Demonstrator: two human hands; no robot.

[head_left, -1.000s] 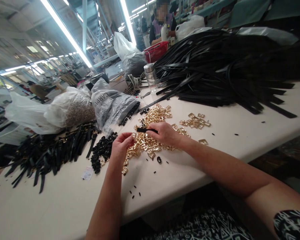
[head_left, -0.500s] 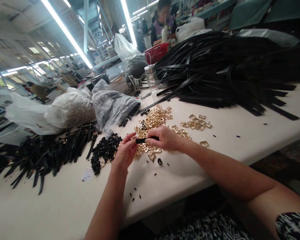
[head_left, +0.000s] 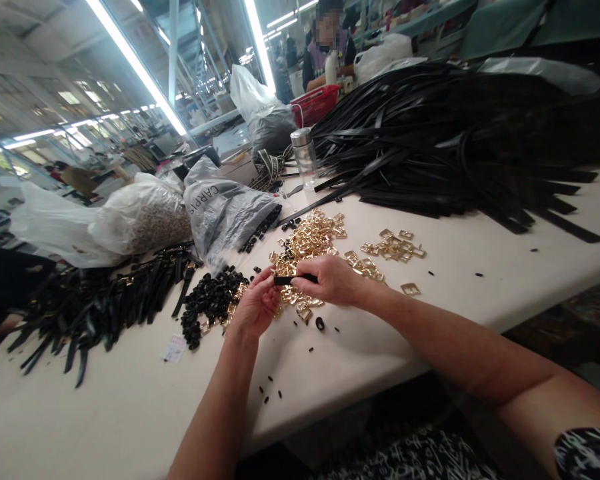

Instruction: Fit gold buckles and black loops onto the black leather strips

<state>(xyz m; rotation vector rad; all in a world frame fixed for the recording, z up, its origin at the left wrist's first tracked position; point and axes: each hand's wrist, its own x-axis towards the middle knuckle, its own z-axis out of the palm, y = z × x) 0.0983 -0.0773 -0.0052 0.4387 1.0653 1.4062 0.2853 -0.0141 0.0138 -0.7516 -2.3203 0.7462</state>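
One black strap [head_left: 283,281] is gripped in the right hand [head_left: 333,280], over heaped gold buckles [head_left: 313,233] on a pale surface [head_left: 130,413]. The left hand [head_left: 256,305] pinches the strap's other end; whether it also holds a buckle, I cannot tell. Small black pieces [head_left: 211,299] lie beside it.

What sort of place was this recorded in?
Probably a factory or workshop for strapped goods: a large heap of black straps, a pile of gold-coloured buckles and long tube lights overhead.
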